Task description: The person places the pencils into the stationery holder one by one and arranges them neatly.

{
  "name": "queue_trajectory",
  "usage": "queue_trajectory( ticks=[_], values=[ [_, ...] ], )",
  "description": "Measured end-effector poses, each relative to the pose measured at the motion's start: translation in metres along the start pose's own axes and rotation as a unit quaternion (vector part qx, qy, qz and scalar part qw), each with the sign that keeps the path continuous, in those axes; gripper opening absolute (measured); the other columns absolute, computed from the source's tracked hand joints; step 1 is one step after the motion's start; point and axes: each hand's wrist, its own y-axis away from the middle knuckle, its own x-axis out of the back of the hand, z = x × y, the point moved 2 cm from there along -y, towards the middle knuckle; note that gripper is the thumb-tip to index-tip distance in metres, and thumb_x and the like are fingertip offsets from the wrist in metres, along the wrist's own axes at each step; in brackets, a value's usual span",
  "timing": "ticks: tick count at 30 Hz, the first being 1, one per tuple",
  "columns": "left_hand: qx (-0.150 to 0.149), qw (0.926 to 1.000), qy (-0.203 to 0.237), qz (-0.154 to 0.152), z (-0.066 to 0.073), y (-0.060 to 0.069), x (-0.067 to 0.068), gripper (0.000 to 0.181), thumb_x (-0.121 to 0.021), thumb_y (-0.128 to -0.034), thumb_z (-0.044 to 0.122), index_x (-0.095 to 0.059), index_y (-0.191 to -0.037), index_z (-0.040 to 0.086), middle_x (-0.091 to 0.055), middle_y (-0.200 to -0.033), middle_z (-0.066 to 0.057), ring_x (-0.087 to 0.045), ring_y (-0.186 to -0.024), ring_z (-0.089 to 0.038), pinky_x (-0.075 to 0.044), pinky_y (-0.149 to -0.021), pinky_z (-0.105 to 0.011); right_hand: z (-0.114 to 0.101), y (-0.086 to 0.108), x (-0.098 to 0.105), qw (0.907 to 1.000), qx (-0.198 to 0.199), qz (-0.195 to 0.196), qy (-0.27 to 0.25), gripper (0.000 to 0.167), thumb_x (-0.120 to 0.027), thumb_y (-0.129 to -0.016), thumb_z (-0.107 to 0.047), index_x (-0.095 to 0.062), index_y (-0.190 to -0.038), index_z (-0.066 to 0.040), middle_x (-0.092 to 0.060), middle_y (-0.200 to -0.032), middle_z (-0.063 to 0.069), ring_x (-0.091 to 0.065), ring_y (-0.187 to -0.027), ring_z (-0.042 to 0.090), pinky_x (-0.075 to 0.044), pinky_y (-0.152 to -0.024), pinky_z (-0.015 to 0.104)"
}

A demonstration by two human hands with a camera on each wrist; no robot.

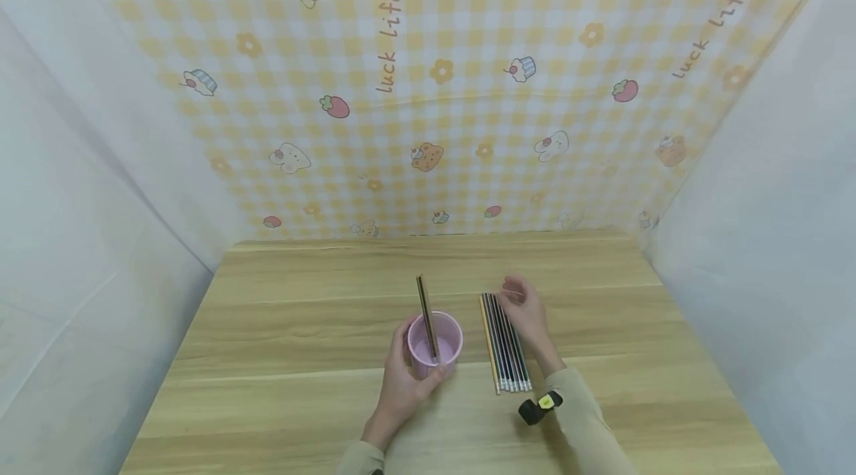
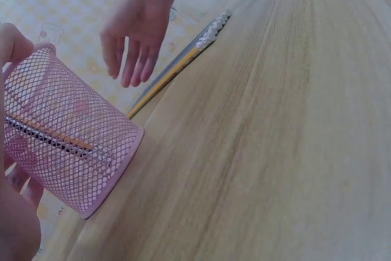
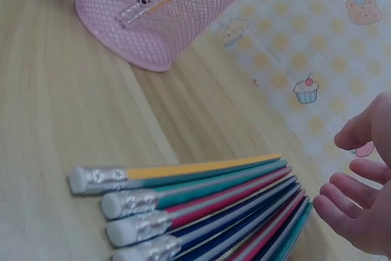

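A pink mesh cup [image 1: 451, 366] stands on the table with pencils [image 1: 426, 315] leaning inside it. My left hand [image 1: 401, 386] grips the cup's left and near side, thumb near the rim. To the right of the cup lies a row of several pencils [image 1: 504, 345], erasers toward me; in the right wrist view yellow, green, red and dark blue pencils [image 3: 208, 221] show. Over the far end of that row is my right hand [image 1: 527, 313], fingers loosely bent and holding nothing. The left wrist view shows this right hand [image 2: 139, 35] beyond the cup [image 2: 73, 132], fingers apart.
The wooden table [image 1: 287, 326] runs back to a yellow checked cloth [image 1: 428, 111] with printed cartoons. White sheets [image 1: 87, 200] hang on the left and right. A black strap with a yellow label [image 1: 545, 402] sits at my right wrist.
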Motion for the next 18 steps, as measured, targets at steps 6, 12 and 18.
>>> queue_trajectory(
  ticks=[6, 12, 18],
  values=[
    [0.002, 1.0000, -0.002, -0.007, 0.001, 0.000, 0.001, 0.091, -0.086, -0.0739, 0.018, -0.039, -0.151, 0.007, -0.056, -0.141, -0.015, -0.058, -0.124, -0.038, -0.053, -0.100, -0.057, 0.013, 0.000, 0.003, 0.9982, -0.013, 0.027, 0.053, 0.044, -0.066, -0.091, -0.002, -0.055, -0.133, 0.004, -0.064, -0.127, 0.027, -0.064, -0.116, 0.042, -0.054, -0.102, 0.052],
    [0.007, 0.9999, 0.003, -0.011, 0.001, 0.000, 0.001, 0.091, -0.086, -0.0743, 0.018, -0.038, -0.151, 0.006, -0.055, -0.143, -0.014, -0.057, -0.127, -0.038, -0.052, -0.102, -0.057, 0.022, 0.002, 0.006, 0.9942, -0.019, 0.042, 0.097, 0.039, -0.065, -0.086, 0.004, -0.058, -0.125, 0.007, -0.066, -0.116, 0.028, -0.065, -0.105, 0.039, -0.057, -0.094, 0.050],
    [0.013, 0.9999, 0.004, -0.008, 0.000, 0.000, 0.001, 0.092, -0.086, -0.0743, 0.018, -0.037, -0.151, 0.004, -0.054, -0.143, -0.014, -0.057, -0.127, -0.036, -0.051, -0.103, -0.057, 0.020, 0.003, 0.008, 0.9870, -0.027, 0.031, 0.156, 0.041, -0.062, -0.077, 0.008, -0.061, -0.119, 0.007, -0.066, -0.108, 0.025, -0.064, -0.096, 0.035, -0.058, -0.086, 0.048]
  ],
)
